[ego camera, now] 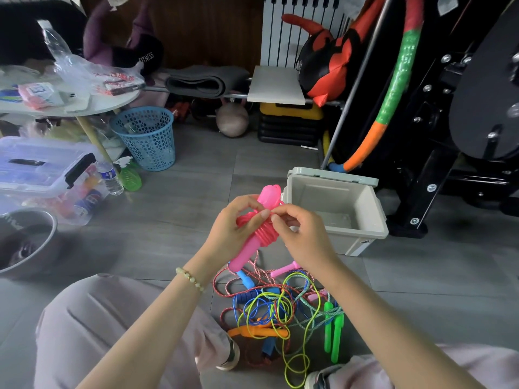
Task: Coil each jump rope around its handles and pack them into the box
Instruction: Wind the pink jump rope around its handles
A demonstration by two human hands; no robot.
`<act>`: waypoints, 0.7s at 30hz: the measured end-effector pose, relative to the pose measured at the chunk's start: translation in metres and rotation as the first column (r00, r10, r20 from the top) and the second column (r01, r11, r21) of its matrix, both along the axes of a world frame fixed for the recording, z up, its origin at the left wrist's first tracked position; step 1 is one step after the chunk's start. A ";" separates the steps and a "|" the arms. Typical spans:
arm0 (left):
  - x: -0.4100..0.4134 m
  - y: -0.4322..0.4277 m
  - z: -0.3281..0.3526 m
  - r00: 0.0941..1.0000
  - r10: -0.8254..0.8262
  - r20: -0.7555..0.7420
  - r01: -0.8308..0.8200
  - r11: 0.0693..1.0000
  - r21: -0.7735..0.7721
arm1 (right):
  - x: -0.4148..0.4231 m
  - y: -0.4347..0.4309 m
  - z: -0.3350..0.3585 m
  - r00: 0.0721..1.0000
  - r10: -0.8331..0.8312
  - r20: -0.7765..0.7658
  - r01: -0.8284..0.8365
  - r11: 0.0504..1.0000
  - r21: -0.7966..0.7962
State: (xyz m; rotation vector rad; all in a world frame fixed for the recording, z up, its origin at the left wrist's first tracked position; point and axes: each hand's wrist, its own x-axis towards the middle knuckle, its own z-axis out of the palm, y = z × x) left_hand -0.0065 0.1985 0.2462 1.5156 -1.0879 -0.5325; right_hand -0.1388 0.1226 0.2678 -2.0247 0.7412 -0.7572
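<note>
The left grip [236, 228] is closed round the pink rope [266, 237], fingers curled over the two pink handles held together and tilted, their rounded tops up and away from the person. The cord is wound in tight turns round the middle of the handles. The right grip [303, 237] is narrow, with thumb and forefinger pinching the pink cord at the upper end of the coil, just beside the left grip's fingertips. Both grips hold the rope in the air above the floor.

The box [348, 244] stands on the floor just right of and beyond the right grip, open, with its lid [331, 175] tipped back on the far side.

Below the grips, nearer the person and between the knees, lies a tangled pile of ropes [276, 310] on the floor: yellow-green, blue, red-speckled and teal cords. Among them are green handles [334, 332] to the right, an orange handle [252, 331] to the left, a blue handle [245, 277] and a small pink handle [286, 269] right under the grips.

A bead bracelet [191, 279] sits on the left wrist. Well to the left of the left grip stand a blue basket [146, 136] and a clear bin [42, 167].
</note>
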 end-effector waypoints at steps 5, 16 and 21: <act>-0.003 -0.002 0.001 1.000 0.008 0.025 -0.008 1.000 0.012 | 0.001 0.004 -0.004 1.000 -0.011 0.023 0.009 0.999 0.052; -0.013 -0.012 -0.006 0.990 0.039 -0.139 -0.038 0.999 0.010 | -0.004 -0.003 -0.011 0.997 -0.082 0.006 0.081 0.961 -0.265; -0.020 -0.008 -0.005 0.973 0.013 -0.231 -0.020 0.999 -0.032 | 0.000 -0.009 -0.008 0.996 0.022 -0.088 -0.023 1.000 -0.007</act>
